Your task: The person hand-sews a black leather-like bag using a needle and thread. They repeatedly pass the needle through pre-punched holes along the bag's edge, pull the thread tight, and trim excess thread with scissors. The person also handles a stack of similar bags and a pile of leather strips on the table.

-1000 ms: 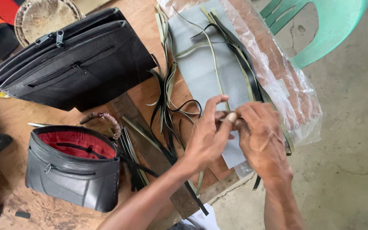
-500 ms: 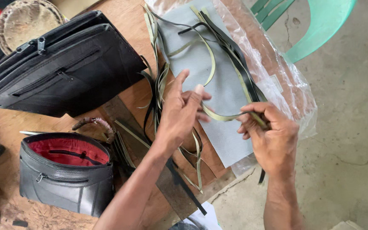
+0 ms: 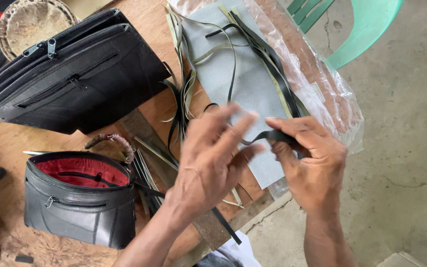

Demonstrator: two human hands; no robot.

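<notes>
Table (image 3: 149, 111): wood, crowded. Large black bag (image 3: 70, 74) lies flat, upper left, zips shut. Grey sheet (image 3: 253, 84) on clear plastic at the table's right edge, loose strips across it. Small black pouch (image 3: 77, 198), red lining, mouth agape, lower left. Left hand (image 3: 211, 160): fingers spread wide, back to camera, fingertips at the strap (image 3: 268, 136) but not clamped on it. Right hand (image 3: 310, 160): thumb and fingers pinched on the strap's end. Strap: thin, black, running between both hands above the sheet.
</notes>
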